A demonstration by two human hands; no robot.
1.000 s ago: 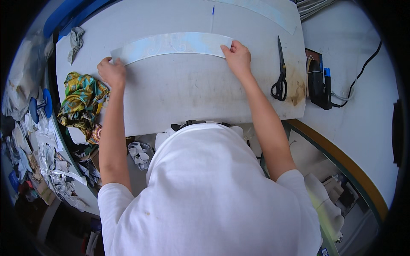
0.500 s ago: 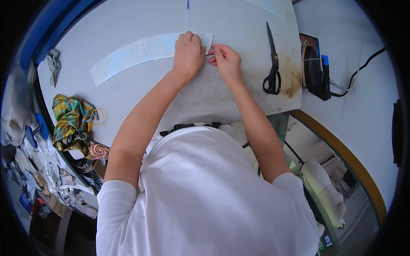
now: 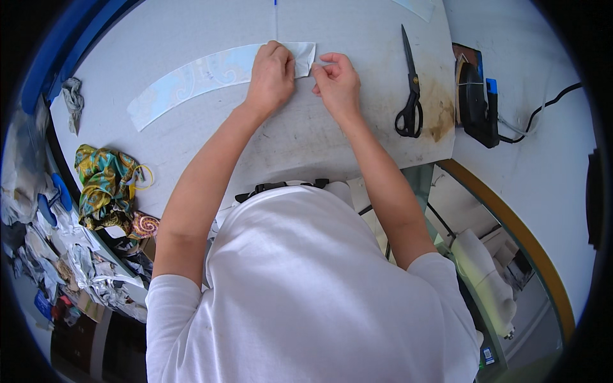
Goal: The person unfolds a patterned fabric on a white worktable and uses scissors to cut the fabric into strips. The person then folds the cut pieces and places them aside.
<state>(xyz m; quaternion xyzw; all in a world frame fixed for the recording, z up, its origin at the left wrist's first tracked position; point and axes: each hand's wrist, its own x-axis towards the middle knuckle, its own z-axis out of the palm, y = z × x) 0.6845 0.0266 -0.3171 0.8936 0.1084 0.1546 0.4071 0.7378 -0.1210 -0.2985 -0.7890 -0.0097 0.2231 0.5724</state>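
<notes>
A curved, pale blue-and-white patterned strip [image 3: 191,80], apparently fabric, lies across the upper part of the table. My left hand [image 3: 271,76] is closed on it near its right end, fingers bent and knuckles up. Beyond that hand, the strip's short end is puckered and creased. My right hand [image 3: 337,80] is right beside this corner in a loose pinch, its thumb close to the edge and its index finger arched. Whatever lies between those fingertips is too small to make out. Black-handled scissors [image 3: 410,96] rest to the right, blades pointing away.
An iron [image 3: 476,105] with a black cord stands right of the table [image 3: 306,140]. Bunched patterned cloth [image 3: 105,182] and a grey rag [image 3: 73,102] lie at the left. Heaped scraps [image 3: 83,265] fill the lower left. A thin blue-tipped stick [image 3: 276,16] is at the top.
My left hand has shifted slightly left, and the strip's right end has become puckered. My right index finger has lifted away from the thumb. The view has shifted a little.
</notes>
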